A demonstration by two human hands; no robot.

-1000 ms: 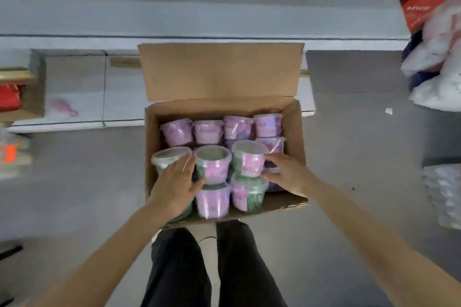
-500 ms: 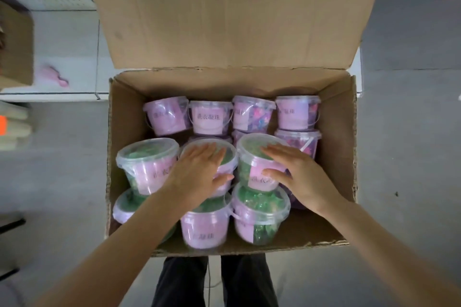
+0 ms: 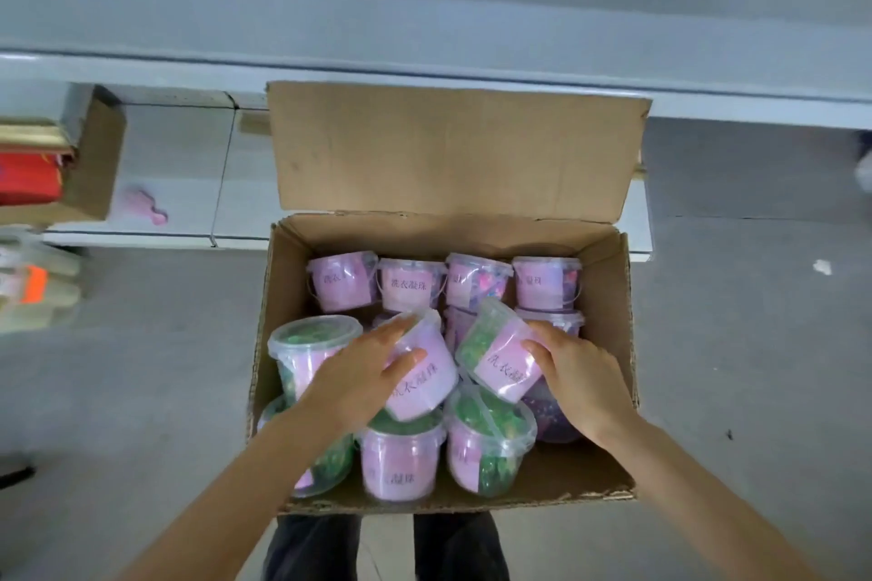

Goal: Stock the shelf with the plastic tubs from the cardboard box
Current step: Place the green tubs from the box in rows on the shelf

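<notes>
An open cardboard box (image 3: 623, 344) sits on the floor in front of me, packed with several clear plastic tubs with pink labels. My left hand (image 3: 363, 373) grips one tub (image 3: 424, 380), tilted and lifted above the others. My right hand (image 3: 580, 373) grips a second tub (image 3: 500, 354) with green contents, also tilted. Other tubs stand upright: a row at the back (image 3: 410, 283), one at the left (image 3: 311, 344) and two at the front (image 3: 401, 462). The low white shelf (image 3: 174, 165) runs behind the box.
The box's back flap (image 3: 453, 151) stands up against the shelf. A small pink item (image 3: 141, 203) lies on the shelf. At the left edge is another cardboard box (image 3: 94, 165) with red packs (image 3: 28, 177). Grey floor surrounds the box; my legs are below it.
Both hands lay flat on tub lids before; now each grips a tub, tilted and raised out of the top layer. The camera has pulled back from the box.
</notes>
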